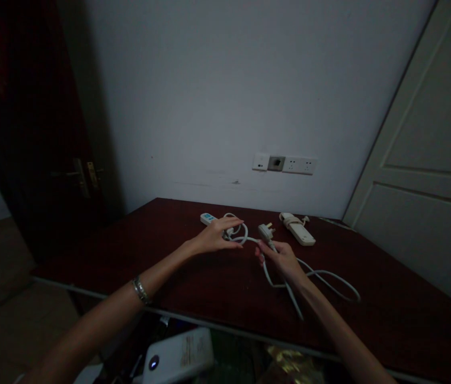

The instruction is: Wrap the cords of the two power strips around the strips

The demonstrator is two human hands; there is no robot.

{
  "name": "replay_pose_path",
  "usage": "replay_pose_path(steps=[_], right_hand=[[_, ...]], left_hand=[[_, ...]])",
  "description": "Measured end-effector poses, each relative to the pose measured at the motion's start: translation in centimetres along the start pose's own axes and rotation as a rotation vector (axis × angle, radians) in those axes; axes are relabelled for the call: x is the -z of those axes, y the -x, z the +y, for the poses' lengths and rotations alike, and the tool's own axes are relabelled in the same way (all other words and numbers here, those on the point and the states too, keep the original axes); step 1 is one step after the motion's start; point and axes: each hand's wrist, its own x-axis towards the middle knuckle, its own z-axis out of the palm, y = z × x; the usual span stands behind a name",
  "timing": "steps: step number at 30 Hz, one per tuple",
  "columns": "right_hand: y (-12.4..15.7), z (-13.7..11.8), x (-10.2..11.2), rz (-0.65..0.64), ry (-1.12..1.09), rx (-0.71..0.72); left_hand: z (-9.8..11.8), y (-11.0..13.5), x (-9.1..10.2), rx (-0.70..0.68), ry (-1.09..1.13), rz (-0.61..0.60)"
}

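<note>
While our R hand (283, 260) pinches the white cable (293, 300) just below its plug (266, 231), prob. to steady that end, our L hand (212, 237) has fingers spread by a loop (246, 231) over the table (217, 288).

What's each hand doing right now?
Left hand: open, thumb and fingers spread around the white cable's loop; firm grip can't be told.
Right hand: closed, holding the cable just below the plug.
</note>
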Motion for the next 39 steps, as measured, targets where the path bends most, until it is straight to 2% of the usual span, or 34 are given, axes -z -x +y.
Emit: replay_pose_path(steps=[3, 6, 10, 15, 23, 27, 32, 35, 39], right_hand=[[-0.2, -0.1, -0.8, -0.040, 0.091, 0.067], [-0.3, -0.1, -1.6, -0.013, 0.065, 0.079], [-0.2, 0.0, -1.6, 0.023, -0.038, 0.029], [-0.3, 0.2, -1.1, 0.047, -0.154, -0.030], [-0.6, 0.7, -1.4, 0.108, -0.315, -0.034], [-0.4, 1.2, -1.0, 0.094, -0.313, -0.072], [0.2, 1.2, 0.8, 0.076, -0.237, -0.134], [0.6, 0.5, 2.2, 0.102, -0.069, -0.102], [0.8, -0.3, 3.1, 0.092, 0.187, -0.105]], left_hand=[[0.7, -0.1, -0.6, -0.032, 0.006, -0.059], [1.2, -0.1, -1.1, -0.008, 0.016, -0.088], [1.1, 0.1, -1.4, 0.047, 0.016, -0.052], [0.7, 0.0, -1.5, 0.069, -0.117, 0.010], [2.2, 0.3, -1.6, 0.090, -0.273, 0.013], [1.8, 0.3, -1.5, 0.115, -0.221, 0.015], [0.3, 0.4, -0.9, 0.236, -0.041, 0.024], [-0.4, 0.3, -0.6, 0.321, 0.064, -0.087], [-0.1, 0.0, -0.3, 0.302, 0.073, -0.195]])
